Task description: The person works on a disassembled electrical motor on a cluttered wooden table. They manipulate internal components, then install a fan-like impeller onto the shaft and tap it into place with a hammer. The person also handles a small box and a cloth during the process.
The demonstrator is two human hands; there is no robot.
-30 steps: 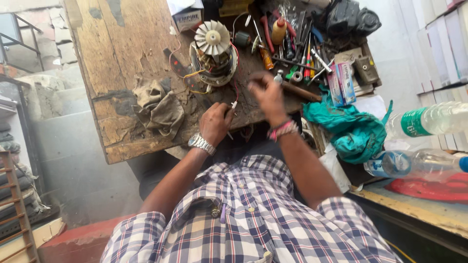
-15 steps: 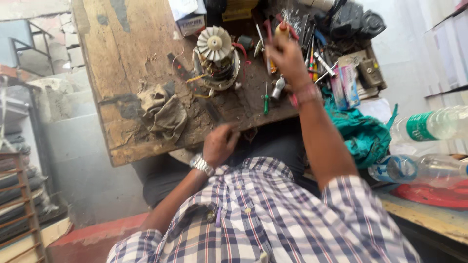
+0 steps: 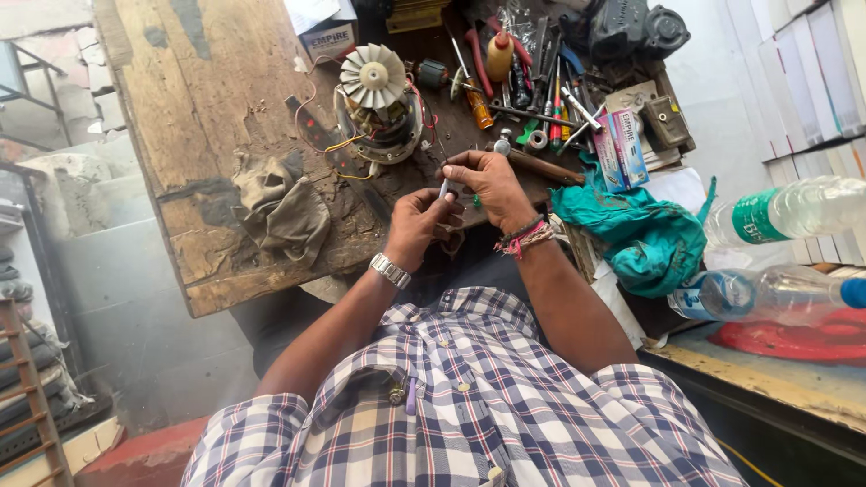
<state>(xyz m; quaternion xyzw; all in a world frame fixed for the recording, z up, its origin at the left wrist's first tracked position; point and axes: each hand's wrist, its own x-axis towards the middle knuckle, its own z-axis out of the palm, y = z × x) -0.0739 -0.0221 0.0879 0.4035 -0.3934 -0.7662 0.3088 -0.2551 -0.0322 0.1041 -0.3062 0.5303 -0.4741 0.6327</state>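
Right between the two hands sits a small slim tool [image 3: 444, 187], pale and metallic with a bluish tint at the tip, held just above the near edge of the worn wooden table [image 3: 198, 108]; too little of it shows to tell its kind. The right hand [image 3: 487, 180] is curled shut around its upper end, fingers pinching from above, while the left hand [image 3: 419, 225] closes loosely on the lower part, thumb and fingers meeting it. By the look of it, the step in hand is fitting or adjusting the tool with both hands, and any further handling would call for a steady pinch so the thin piece does not slip. Just beyond the hands stands a small motor [image 3: 379, 104] with a pale fan wheel and loose wires. A crumpled dirty rag [image 3: 284, 207] lies to the left, a jumble of screwdrivers [image 3: 532, 81] at the back right, and a teal cloth [image 3: 640, 234] beside two plastic bottles [image 3: 785, 252].
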